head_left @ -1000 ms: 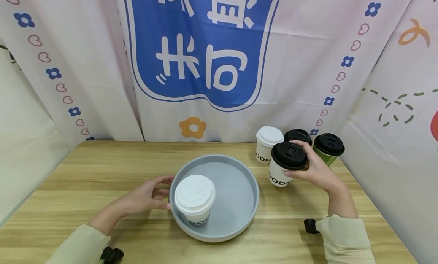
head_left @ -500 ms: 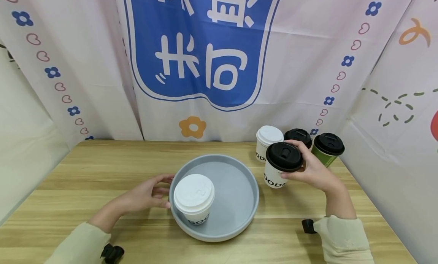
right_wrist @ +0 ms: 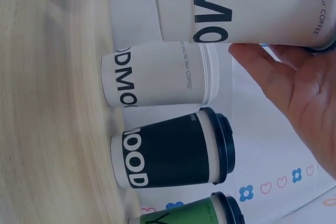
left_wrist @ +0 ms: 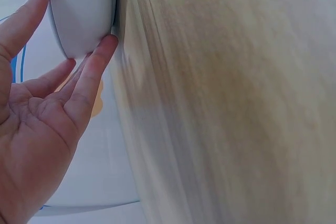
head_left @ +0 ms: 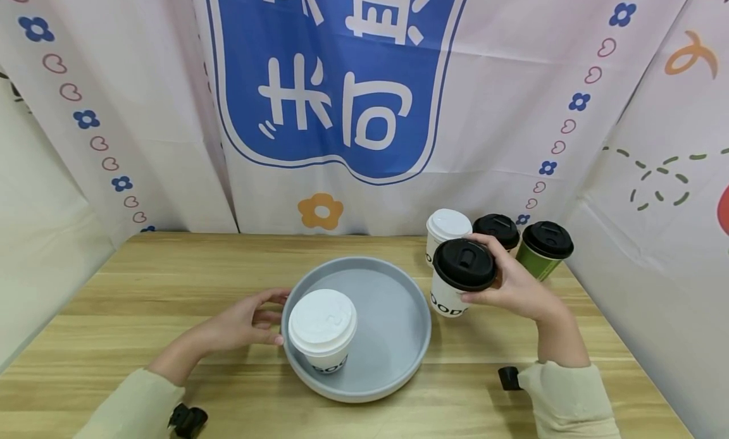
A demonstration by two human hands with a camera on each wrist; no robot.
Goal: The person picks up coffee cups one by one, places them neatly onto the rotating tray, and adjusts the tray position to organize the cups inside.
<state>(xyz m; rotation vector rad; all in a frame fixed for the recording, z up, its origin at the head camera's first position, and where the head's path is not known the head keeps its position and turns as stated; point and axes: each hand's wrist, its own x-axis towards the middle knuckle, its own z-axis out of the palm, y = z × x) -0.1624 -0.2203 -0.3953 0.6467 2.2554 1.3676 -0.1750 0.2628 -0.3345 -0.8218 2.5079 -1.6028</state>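
My right hand (head_left: 515, 287) grips a white paper coffee cup with a black lid (head_left: 450, 293), its fingers and thumb around the upper side. In the right wrist view the base of this coffee cup (right_wrist: 252, 9) is raised off the table. On the left, my left hand (head_left: 242, 325) touches the rim of a round grey tray (head_left: 393, 344); the left wrist view has its fingertips against the wall of the tray (left_wrist: 81, 14). A white-lidded coffee cup (head_left: 323, 325) stands upright inside the tray, at its left.
Behind the right hand stand a white-lidded cup (head_left: 448, 227), a black cup with a black lid (right_wrist: 168, 153) and a green cup with a black lid (head_left: 543, 249). A printed cloth (head_left: 364, 205) hangs along the back edge of the wooden table (head_left: 188, 274).
My right hand has moved left with the black-lidded cup, closer to the tray's right rim. The left hand, tray and white-lidded cup in it have stayed nearly still.
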